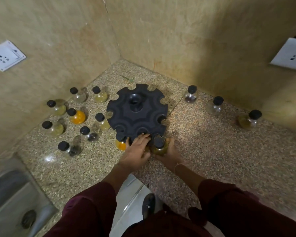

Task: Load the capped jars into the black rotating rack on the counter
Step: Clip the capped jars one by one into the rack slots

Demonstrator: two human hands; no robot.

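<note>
The black rotating rack (137, 111) stands on the speckled counter near the wall corner, with notches around its rim. An orange-filled jar (120, 142) hangs in a front-left notch. My right hand (169, 153) cups a black-capped jar of olive-green contents (159, 147) at a front notch. My left hand (138, 150) rests against the rack's front edge, fingers spread between the two jars. Several capped jars (77, 116) stand loose to the left of the rack, and three more (191, 94) stand along the right wall.
Walls close in behind and on both sides, each with a white socket plate (6, 56). A steel sink (12, 202) lies at the lower left. The counter's front edge (143, 183) runs just under my forearms.
</note>
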